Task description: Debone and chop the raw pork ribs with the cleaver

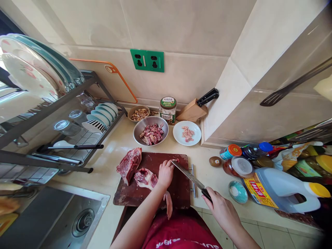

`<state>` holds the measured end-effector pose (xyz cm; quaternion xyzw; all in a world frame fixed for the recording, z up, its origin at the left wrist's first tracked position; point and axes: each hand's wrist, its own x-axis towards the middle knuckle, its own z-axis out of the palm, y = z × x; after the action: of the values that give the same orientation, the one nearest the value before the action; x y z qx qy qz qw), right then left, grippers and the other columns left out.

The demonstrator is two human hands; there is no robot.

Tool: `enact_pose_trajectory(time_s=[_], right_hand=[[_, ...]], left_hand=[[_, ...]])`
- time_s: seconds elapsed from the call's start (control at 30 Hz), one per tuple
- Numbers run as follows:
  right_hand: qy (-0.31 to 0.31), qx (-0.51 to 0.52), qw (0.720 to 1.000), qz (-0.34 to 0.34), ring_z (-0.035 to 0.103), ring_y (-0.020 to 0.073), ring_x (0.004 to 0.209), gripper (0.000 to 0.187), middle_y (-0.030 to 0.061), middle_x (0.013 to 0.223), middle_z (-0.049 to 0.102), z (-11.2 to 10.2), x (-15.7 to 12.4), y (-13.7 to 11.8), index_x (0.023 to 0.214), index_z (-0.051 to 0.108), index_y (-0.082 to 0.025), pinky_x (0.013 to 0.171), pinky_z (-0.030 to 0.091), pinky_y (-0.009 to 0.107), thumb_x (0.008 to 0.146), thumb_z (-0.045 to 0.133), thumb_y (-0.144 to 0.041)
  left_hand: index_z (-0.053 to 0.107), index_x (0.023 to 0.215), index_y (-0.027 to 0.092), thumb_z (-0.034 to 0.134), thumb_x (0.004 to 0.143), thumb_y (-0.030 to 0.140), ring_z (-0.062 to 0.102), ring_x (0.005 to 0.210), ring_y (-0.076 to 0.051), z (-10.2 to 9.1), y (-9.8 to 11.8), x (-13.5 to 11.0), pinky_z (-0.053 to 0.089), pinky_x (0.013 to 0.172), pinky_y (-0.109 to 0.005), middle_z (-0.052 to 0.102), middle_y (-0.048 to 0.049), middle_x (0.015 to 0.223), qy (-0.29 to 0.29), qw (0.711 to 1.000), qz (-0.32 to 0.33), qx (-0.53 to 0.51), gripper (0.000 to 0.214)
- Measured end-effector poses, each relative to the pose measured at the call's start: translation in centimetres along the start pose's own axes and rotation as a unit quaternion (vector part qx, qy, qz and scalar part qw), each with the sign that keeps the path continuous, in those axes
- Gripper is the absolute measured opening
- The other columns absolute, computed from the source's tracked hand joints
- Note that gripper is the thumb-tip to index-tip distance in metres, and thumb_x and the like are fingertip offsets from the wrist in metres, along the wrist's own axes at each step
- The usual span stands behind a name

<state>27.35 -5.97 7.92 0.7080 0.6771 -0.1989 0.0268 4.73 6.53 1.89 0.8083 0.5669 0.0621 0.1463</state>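
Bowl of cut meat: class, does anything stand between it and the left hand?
Nothing visible does: between the left hand and the bowl lie only bare board and a strip of counter. The knife is off to that hand's right, outside this path.

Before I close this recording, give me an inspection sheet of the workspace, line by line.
Surface: pale countertop carrying a brown cutting board.
Job's things: knife slanting over the board; meat chunks on its left part; pale strip overhanging its near edge; cut pieces in a metal bowl, more on a white plate.
Clutter: jars, yellow-capped jug, teal dish and brown fruit at right.
Hands: right hand grips the knife's handle; left hand over the board, grip partly hidden.
Cables: nothing seen.
Surroundings: dish rack and sink at left; knife block behind; green wall sockets.
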Motion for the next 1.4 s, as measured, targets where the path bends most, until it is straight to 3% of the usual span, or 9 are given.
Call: enact_pose_trajectory(time_s=[0.17, 0.3, 0.4, 0.53, 0.67, 0.8, 0.9, 1.17, 1.4], right_hand=[[-0.027, 0.159, 0.987, 0.025, 0.065, 0.0226, 0.075, 0.036, 0.0048, 0.081, 0.069, 0.4, 0.7, 0.3, 0.1, 0.054, -0.024, 0.06, 0.043, 0.027, 0.087, 0.031, -0.048], [-0.046, 0.234, 0.971, 0.02, 0.064, 0.0219, 0.074, 0.036, 0.0053, 0.079, 0.068, 0.6, 0.3, 0.2, 0.094, 0.053, -0.023, 0.065, 0.044, 0.028, 0.087, 0.03, -0.05], [-0.051, 0.276, 0.96, -0.002, 0.064, 0.02, 0.073, 0.034, 0.0051, 0.081, 0.068, 0.5, -0.1, -0.4, 0.096, 0.052, -0.023, 0.065, 0.045, 0.026, 0.087, 0.031, -0.048], [-0.04, 0.269, 0.962, -0.027, 0.064, 0.0197, 0.075, 0.032, 0.0049, 0.084, 0.068, -0.3, -0.5, -1.8, 0.098, 0.052, -0.024, 0.065, 0.046, 0.026, 0.088, 0.031, -0.046], [0.024, 0.228, 0.971, -0.068, 0.065, 0.0212, 0.081, 0.033, 0.0084, 0.094, 0.067, -0.2, -0.3, -3.2, 0.108, 0.047, -0.022, 0.068, 0.046, 0.027, 0.089, 0.031, -0.043], [-0.052, 0.15, 0.987, -0.031, 0.066, 0.0221, 0.069, 0.03, 0.0085, 0.077, 0.068, 1.1, 1.2, -3.8, 0.095, 0.053, -0.019, 0.057, 0.044, 0.026, 0.088, 0.032, -0.04], [-0.087, 0.182, 0.979, -0.032, 0.065, 0.0203, 0.077, 0.031, 0.0084, 0.083, 0.068, 1.4, 2.5, -3.5, 0.092, 0.055, -0.019, 0.062, 0.043, 0.025, 0.087, 0.033, -0.041], [-0.081, 0.223, 0.97, 0.046, 0.064, 0.0207, 0.078, 0.039, 0.0078, 0.084, 0.069, 1.9, 2.2, -1.3, 0.095, 0.056, -0.02, 0.065, 0.042, 0.025, 0.085, 0.033, -0.049], [-0.089, 0.2, 0.975, 0.041, 0.064, 0.0209, 0.077, 0.036, 0.0068, 0.08, 0.068, 1.8, 2.3, -1.4, 0.094, 0.053, -0.02, 0.063, 0.041, 0.025, 0.086, 0.032, -0.047]], left_hand=[[0.054, 0.115, 0.03, 0.038, 0.087, 0.022, 0.044, 0.102, -0.021, -0.2, 0.1, 0.4, 0.038, 0.082, -0.035, 0.054, -0.0039, 0.115, -0.019, 1.0, -0.006, -0.012, 0.033], [0.053, 0.112, 0.025, 0.041, 0.086, 0.021, 0.046, 0.102, -0.019, -0.8, -0.4, -0.8, 0.038, 0.085, -0.033, 0.053, -0.0039, 0.114, 0.012, 0.999, -0.034, -0.039, 0.029], [0.054, 0.101, 0.021, 0.043, 0.085, 0.025, 0.05, 0.094, -0.02, -1.5, -0.9, -1.9, 0.039, 0.081, -0.033, 0.055, -0.0053, 0.101, 0.026, 0.996, -0.075, -0.033, 0.02], [0.054, 0.092, 0.02, 0.038, 0.087, 0.022, 0.051, 0.089, -0.019, -1.6, -1.3, -2.7, 0.039, 0.081, -0.031, 0.056, -0.0049, 0.092, 0.019, 0.996, -0.075, -0.033, 0.018], [0.054, 0.09, 0.018, 0.034, 0.088, 0.02, 0.051, 0.088, -0.019, -1.3, -1.3, -2.7, 0.04, 0.079, -0.031, 0.056, -0.0061, 0.09, 0.022, 0.996, -0.083, -0.022, 0.02], [0.054, 0.095, 0.016, 0.036, 0.086, 0.018, 0.052, 0.09, -0.02, -1.5, -0.9, -2.3, 0.039, 0.08, -0.032, 0.056, -0.0075, 0.092, 0.006, 0.996, -0.087, 0.006, 0.02], [0.056, 0.094, 0.017, 0.04, 0.085, 0.021, 0.052, 0.09, -0.021, -2.0, -0.8, -1.5, 0.04, 0.078, -0.031, 0.055, -0.0081, 0.094, -0.012, 0.996, -0.092, 0.017, 0.019], [0.061, 0.081, 0.017, 0.048, 0.078, 0.019, 0.057, 0.077, -0.014, -1.7, -2.7, -1.4, 0.039, 0.07, -0.024, 0.063, -0.0042, 0.082, -0.039, 0.979, -0.133, -0.149, 0.013], [0.056, 0.075, 0.017, 0.05, 0.073, 0.014, 0.055, 0.076, -0.015, -1.2, -2.5, -2.3, 0.039, 0.069, -0.024, 0.059, -0.0041, 0.081, 0.022, 0.974, -0.17, -0.145, 0.007]])
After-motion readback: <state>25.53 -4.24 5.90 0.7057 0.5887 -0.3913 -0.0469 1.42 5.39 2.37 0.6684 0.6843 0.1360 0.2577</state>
